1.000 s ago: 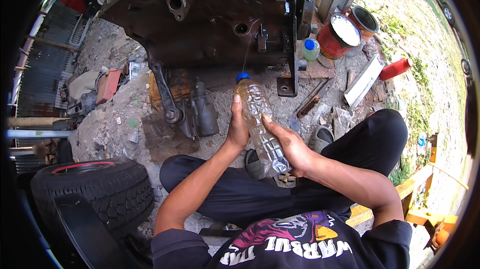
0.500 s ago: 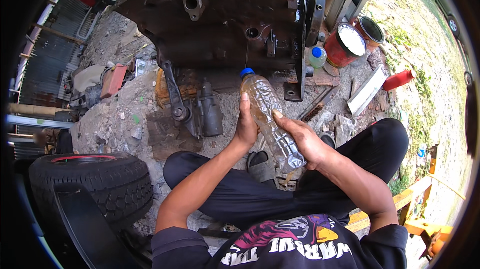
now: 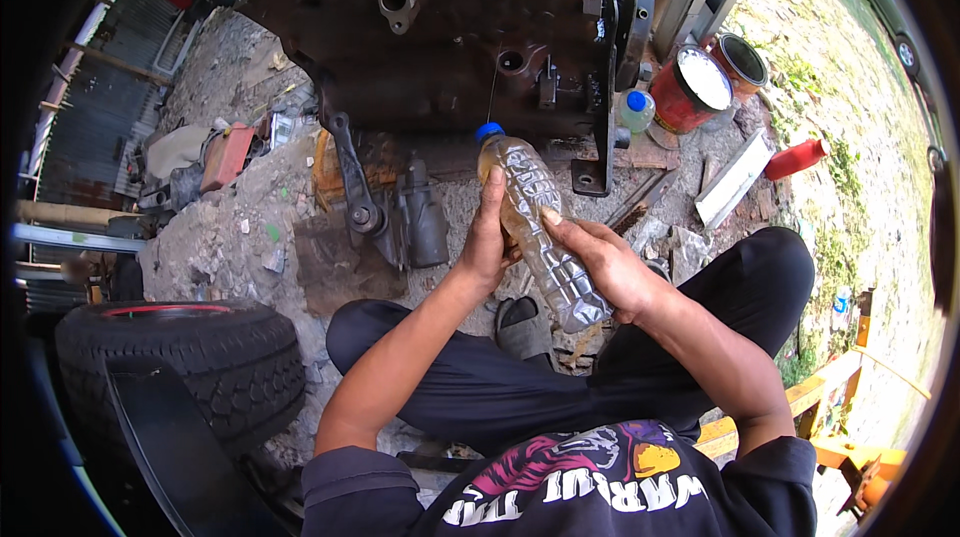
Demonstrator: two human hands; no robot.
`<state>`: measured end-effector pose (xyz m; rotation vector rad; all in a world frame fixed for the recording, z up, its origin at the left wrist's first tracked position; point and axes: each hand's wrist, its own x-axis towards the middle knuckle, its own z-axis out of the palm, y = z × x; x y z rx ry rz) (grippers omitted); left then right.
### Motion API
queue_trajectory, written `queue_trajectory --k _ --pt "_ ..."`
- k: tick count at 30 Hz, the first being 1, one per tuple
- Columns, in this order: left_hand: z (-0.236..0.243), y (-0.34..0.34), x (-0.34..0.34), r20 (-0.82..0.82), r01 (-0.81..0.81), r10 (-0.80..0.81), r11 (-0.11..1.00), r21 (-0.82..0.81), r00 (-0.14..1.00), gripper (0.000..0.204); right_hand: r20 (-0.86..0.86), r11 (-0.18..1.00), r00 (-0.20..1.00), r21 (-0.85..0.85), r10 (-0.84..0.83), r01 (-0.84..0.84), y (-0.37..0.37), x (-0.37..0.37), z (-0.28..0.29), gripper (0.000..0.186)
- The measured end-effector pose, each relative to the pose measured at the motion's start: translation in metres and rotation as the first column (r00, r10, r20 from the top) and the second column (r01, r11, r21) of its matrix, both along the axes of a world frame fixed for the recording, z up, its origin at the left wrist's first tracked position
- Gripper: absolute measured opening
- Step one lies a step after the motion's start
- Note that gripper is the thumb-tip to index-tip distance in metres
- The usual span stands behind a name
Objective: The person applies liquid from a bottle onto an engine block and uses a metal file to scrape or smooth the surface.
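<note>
A clear ribbed plastic bottle (image 3: 535, 202) with a blue cap (image 3: 489, 131) is tilted with its cap toward the dark engine block (image 3: 445, 57). My left hand (image 3: 486, 242) wraps its left side, thumb pointing up along it. My right hand (image 3: 608, 265) grips the right side, its thumb pressed on the bottle's middle. Yellowish liquid shows inside. From the cap a thin stream of liquid rises toward the block's side, left of a round hole (image 3: 511, 62). The fingers behind the bottle are mostly hidden.
Under the block lie a metal arm (image 3: 352, 187) and a grey cylindrical part (image 3: 424, 222). To the right stand a capped bottle (image 3: 636, 111), open paint tins (image 3: 692, 87) and a red bottle (image 3: 797, 159). A tire (image 3: 180, 367) lies at the lower left.
The bottle and both hands have shifted slightly up and left, nearer the block. The thin stream from the cap shows in both frames.
</note>
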<state>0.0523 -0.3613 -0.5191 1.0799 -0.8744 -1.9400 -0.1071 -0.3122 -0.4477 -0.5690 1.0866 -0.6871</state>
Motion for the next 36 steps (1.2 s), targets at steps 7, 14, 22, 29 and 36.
queue_trajectory --k 7,14,22,29,36 --pt "-0.005 0.004 0.005 -0.13 -0.049 0.048 0.999 -0.01 0.99 0.057 -0.188 0.987 0.977 -0.104 0.103 -0.124 -0.005 -0.003 -0.012 0.061" --pt "-0.007 0.007 0.008 -0.154 -0.105 0.09 0.99 -0.09 0.984 0.052 -0.301 0.966 0.941 -0.15 0.156 -0.209 -0.009 -0.001 0.003 0.059" --pt "0.014 -0.005 0.012 -0.059 0.007 -0.009 0.999 -0.032 0.998 0.055 -0.394 0.936 0.91 -0.253 0.133 -0.246 -0.018 -0.002 -0.011 0.065" --pt "0.019 -0.02 0.003 -0.137 -0.026 0.044 0.991 0.131 0.99 0.055 -0.349 0.976 0.92 -0.058 0.177 -0.209 -0.041 -0.003 0.008 0.098" --pt "0.013 -0.024 -0.003 -0.232 -0.107 0.164 0.965 0.238 0.959 0.052 -0.434 0.952 0.855 0.027 0.285 -0.304 -0.061 0.013 0.033 0.094"
